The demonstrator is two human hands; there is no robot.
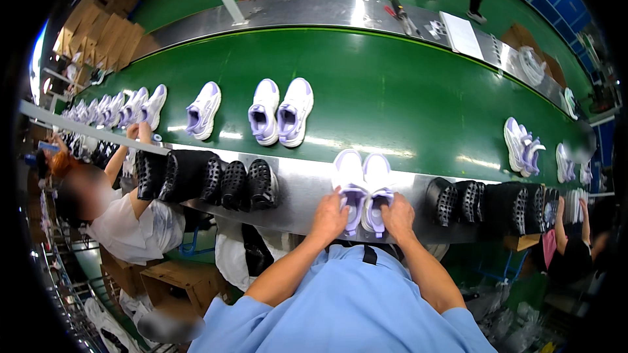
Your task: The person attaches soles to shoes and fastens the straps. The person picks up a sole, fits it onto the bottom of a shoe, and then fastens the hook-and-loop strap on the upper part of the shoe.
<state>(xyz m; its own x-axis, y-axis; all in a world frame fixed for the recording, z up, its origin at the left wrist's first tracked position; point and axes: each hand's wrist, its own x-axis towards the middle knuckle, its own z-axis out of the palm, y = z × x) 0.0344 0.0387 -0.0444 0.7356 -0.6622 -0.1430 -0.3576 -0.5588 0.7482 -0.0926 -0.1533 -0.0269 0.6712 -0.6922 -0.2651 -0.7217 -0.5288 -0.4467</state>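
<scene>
In front of me a pair of white and lavender sneakers stands side by side on the metal ledge, toes pointing away. My left hand (330, 214) grips the left sneaker (347, 168) near its heel and opening. The right sneaker (377, 171) is held the same way by my right hand (398, 214). Fingertips of both hands reach in at the shoe collars, and part of them is hidden there. Another pair of white and lavender sneakers (296, 112) sits farther left on the green conveyor belt (392, 85), with a single sneaker (204, 110) beyond it.
Black perforated shoe-shaped pieces (262, 184) line the metal ledge (301, 189) on my left, and more black pieces (442, 201) on my right. More sneakers (517, 145) stand on the belt's right. Co-workers (134, 222) sit on both sides. A white sheet (462, 35) lies on the far rail.
</scene>
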